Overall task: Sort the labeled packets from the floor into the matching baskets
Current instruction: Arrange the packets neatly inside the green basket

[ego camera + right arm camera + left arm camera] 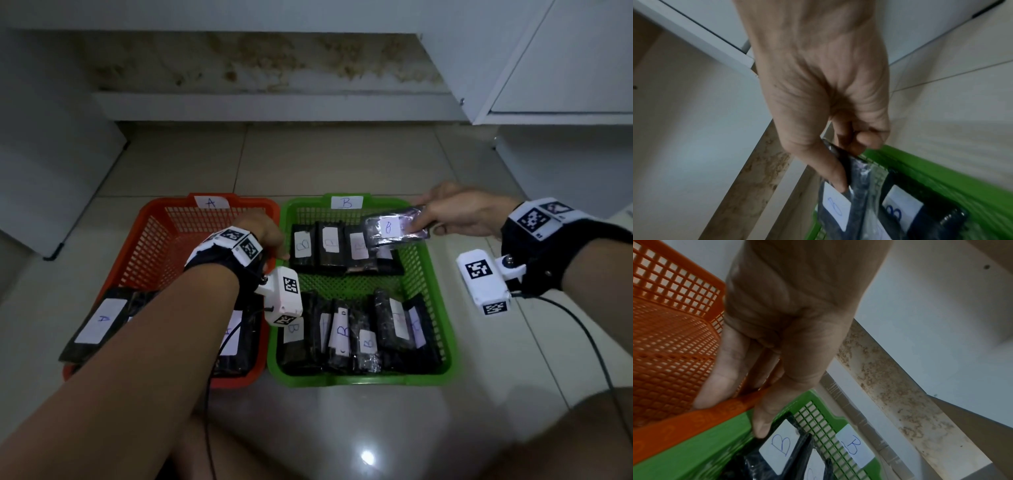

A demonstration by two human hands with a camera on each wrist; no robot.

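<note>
Here, seen from above, two plastic mesh baskets sit side by side on a pale tiled floor (342, 154). The orange basket (164, 240), tagged A, is on the left; the green basket (428, 274), tagged B, is on the right and touches it.

Inside the green basket lie two rows of dark packets (359, 335), each with a white paper label marked B. A few dark packets marked A lie at the near end of the orange basket.

The packet in hand (394, 229) is dark, wrapped in shiny clear film, with a white label marked B. It hangs just above the far right part of the green basket. It looks light and somewhat soft, and the film is probably slippery. A pinch at one short end seems enough, clear of the label so the letter stays readable.

The right hand (462, 212) holds it exactly so, thumb on top and fingers curled beneath, near the packet's right end.

The left hand (267, 236) rests on the rim where the two baskets meet. Its fingers reach down inside the orange wall and the thumb (764, 418) points into the green basket, holding no packet.
</note>
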